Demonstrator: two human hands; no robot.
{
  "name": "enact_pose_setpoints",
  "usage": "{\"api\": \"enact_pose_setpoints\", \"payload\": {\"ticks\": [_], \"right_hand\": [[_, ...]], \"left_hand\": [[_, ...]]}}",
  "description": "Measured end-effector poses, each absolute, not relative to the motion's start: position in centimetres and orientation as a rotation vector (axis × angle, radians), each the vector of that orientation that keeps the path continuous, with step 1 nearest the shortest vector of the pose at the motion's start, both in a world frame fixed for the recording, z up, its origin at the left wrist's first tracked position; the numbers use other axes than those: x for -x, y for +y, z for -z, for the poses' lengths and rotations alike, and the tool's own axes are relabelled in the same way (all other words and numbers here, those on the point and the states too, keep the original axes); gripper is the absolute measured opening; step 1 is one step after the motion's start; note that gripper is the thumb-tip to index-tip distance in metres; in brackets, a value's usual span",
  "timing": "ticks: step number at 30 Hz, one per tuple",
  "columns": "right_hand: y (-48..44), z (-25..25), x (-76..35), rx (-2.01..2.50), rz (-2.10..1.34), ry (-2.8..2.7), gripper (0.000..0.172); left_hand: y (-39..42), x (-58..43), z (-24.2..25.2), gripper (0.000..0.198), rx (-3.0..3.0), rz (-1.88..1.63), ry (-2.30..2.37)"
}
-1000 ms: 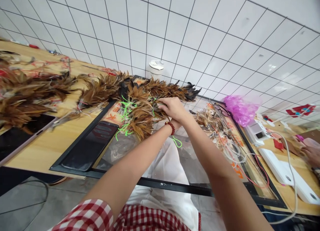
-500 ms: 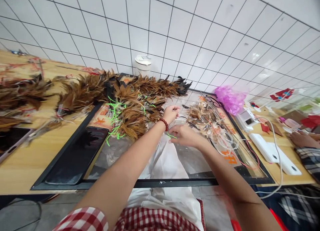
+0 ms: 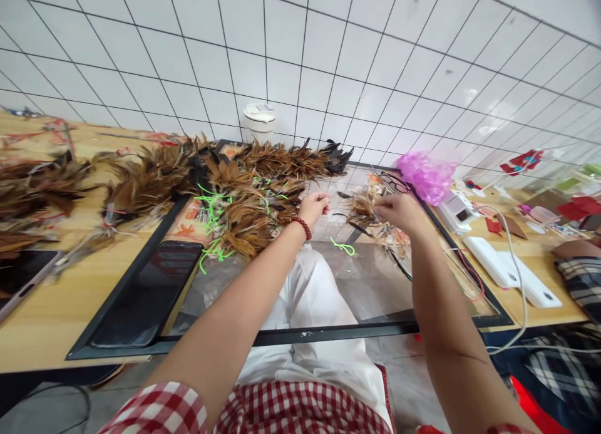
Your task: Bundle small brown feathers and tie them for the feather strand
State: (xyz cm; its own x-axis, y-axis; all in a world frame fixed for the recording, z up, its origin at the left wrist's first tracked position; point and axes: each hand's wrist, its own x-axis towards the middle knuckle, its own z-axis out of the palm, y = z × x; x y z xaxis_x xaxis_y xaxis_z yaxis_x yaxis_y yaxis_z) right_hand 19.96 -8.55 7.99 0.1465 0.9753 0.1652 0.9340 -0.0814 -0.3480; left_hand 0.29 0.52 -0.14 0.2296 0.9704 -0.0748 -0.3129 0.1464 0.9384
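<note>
Touching loose brown feather pile (image 3: pixel 361 207), beyond looped bright-green cord (image 3: pixel 344 247): right hand (image 3: pixel 398 210), grip hidden; left hand (image 3: pixel 314 208) curled, hold unclear. Feathers probably light, soft, easily bent; best pinched by quills.

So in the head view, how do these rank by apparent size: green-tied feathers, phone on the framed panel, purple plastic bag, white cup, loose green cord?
1. Green-tied feathers and phone: too close to rank, phone nearer the camera
2. Purple plastic bag
3. White cup
4. Loose green cord
</note>
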Motion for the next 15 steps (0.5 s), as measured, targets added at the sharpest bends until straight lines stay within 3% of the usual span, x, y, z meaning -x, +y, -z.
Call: {"api": "enact_pose_setpoints", "payload": {"ticks": [5,8,12,15], "right_hand": [[-7.9,-8.6,-26.7,2.421,-0.021,-1.663,0.020],[-9.2,-8.3,-28.5,2.535,-0.128,-1.634,0.018],[-10.6,-7.0,-27.6,2.361,-0.418,-1.843,0.023],[-11.3,-6.0,-27.5,2.248,-0.409,-1.818,0.021]], "left_hand": [[0.8,-0.3,0.4,0.006,-1.007,-1.096,0.871],[0.8,-0.2,0.4,0.008,-1.016,-1.093,0.857],[0.7,-0.2,0.3,0.009,-1.031,-1.086,0.863],[0.6,-0.2,0.2,0.009,-1.036,-1.081,0.874]]}}
